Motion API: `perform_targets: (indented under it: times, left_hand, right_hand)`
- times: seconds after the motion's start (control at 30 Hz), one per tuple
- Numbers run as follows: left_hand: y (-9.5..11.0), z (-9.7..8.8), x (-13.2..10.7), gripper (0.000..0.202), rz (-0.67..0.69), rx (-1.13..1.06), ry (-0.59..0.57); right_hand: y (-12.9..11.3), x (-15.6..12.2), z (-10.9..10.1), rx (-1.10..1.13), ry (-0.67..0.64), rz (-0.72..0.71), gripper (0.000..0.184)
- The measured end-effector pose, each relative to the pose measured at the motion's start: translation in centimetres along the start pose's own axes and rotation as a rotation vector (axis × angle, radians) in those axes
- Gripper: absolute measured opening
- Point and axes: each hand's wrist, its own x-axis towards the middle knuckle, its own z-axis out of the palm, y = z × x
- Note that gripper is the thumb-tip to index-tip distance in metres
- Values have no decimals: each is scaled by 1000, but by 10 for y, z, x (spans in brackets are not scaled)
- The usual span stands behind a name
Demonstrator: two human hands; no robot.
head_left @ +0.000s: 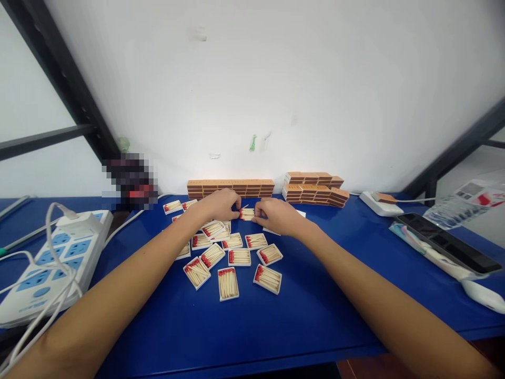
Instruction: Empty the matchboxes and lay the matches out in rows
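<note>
My left hand [221, 204] and my right hand [276, 216] meet over one open tray of red-tipped matches [246, 213] near the back of the blue table [315, 316]. Both hands have their fingers curled and pinch that tray from either side. Several more open match trays [232, 258] lie scattered in front of the hands, each filled with matches. Behind the hands, against the wall, stands a long row of stacked orange matchbox sleeves [231, 188], with a second pile of sleeves [315, 188] to its right.
A white power strip with blue sockets [51, 258] and its cables lies at the left. At the right are a white adapter [381, 202], a dark flat device [447, 242] and printed packets [465, 202]. Black shelf struts frame both sides.
</note>
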Motion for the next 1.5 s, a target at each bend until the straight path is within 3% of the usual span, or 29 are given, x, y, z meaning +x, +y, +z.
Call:
perform_targets:
  times: [0.47,0.83,1.17,1.5]
  left_hand:
    - [-1,22,14,44,119,-23,40]
    - [-9,6,7,43,53,-75,32]
    - [-8,-7,0,26,-7,-98,-9]
    - [-8,-5,1,17,-30,-106,-22]
  right_hand:
    - [-5,2,1,-53,12,43,17]
    - [3,2,2,-51,44,70,22]
    - [-2,3,2,-76,8,67,22]
    - [-6,1,1,-50,17,48,15]
